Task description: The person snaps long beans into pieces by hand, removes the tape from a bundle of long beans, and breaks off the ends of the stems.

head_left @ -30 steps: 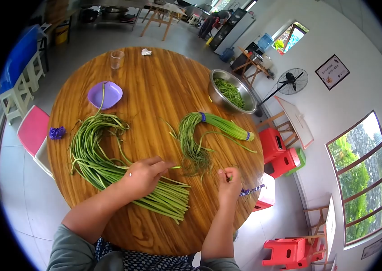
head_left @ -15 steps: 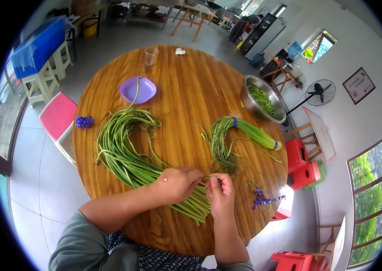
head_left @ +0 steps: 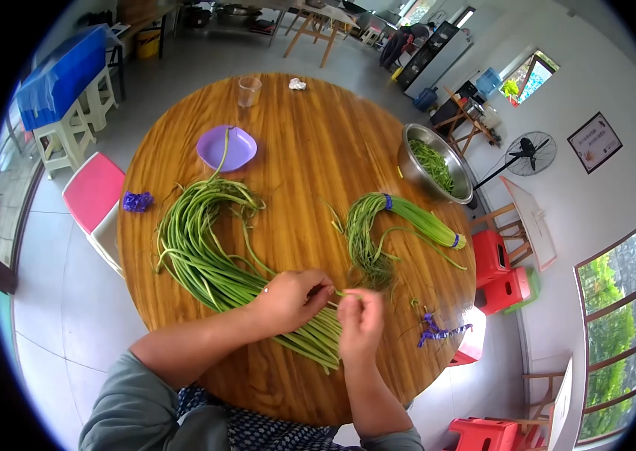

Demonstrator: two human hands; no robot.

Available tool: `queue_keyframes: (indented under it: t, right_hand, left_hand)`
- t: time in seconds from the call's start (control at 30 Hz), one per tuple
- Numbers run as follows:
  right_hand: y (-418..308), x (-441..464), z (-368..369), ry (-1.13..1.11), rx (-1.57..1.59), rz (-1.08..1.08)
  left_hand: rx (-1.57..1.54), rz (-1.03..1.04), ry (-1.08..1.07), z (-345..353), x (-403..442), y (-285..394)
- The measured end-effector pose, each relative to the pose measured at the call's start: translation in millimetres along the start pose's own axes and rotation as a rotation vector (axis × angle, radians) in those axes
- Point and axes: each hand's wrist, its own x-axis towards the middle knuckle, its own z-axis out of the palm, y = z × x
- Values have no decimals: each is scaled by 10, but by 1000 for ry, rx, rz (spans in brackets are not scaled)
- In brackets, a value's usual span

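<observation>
My left hand (head_left: 291, 302) is closed at the cut ends of a loose pile of long garlic scapes (head_left: 201, 240), its fingers around one stem. Just right of it, my right hand (head_left: 361, 319) pinches the tip of that garlic scape (head_left: 339, 293); this hand is slightly blurred. The pile curves from the upper left down beneath my left wrist. To the right lies a second bundle of garlic scapes (head_left: 423, 219), bound with blue tape. One stem reaches from the pile into a purple dish (head_left: 244, 154).
On the round wooden table (head_left: 303, 150) stand a steel bowl (head_left: 462, 188) of cut green pieces and a clear cup (head_left: 249, 92). Crumpled purple tape (head_left: 137, 201), more tape strips (head_left: 438, 331) and white paper (head_left: 297, 84) lie about. Red stools (head_left: 490, 255) are at the right.
My right hand has shifted slightly and turned at the stem's tip, its fingers now more curled. My left hand stays nearly in place. The whole view has moved a little.
</observation>
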Motion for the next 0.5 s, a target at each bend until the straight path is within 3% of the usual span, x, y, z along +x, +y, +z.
queue_keyframes:
  t: [0.03, 0.07, 0.1, 0.13, 0.2, 0.5]
  right_hand:
    - [-3, 4, -45, 115, 416, 384]
    - [-10, 31, -94, 126, 411, 380]
    - [-19, 71, -153, 157, 601, 522]
    - [-23, 84, -206, 188, 792, 662]
    - [53, 56, -267, 176, 834, 697]
    - [-84, 24, -184, -175, 790, 742]
  left_hand:
    - [-3, 6, -3, -21, 3, 37]
    - [22, 171, 20, -49, 4, 75]
    - [42, 337, 42, -54, 14, 89]
    - [32, 343, 34, -38, 25, 83]
    - [24, 474, 20, -23, 21, 68]
    - [100, 359, 53, 70, 16, -72]
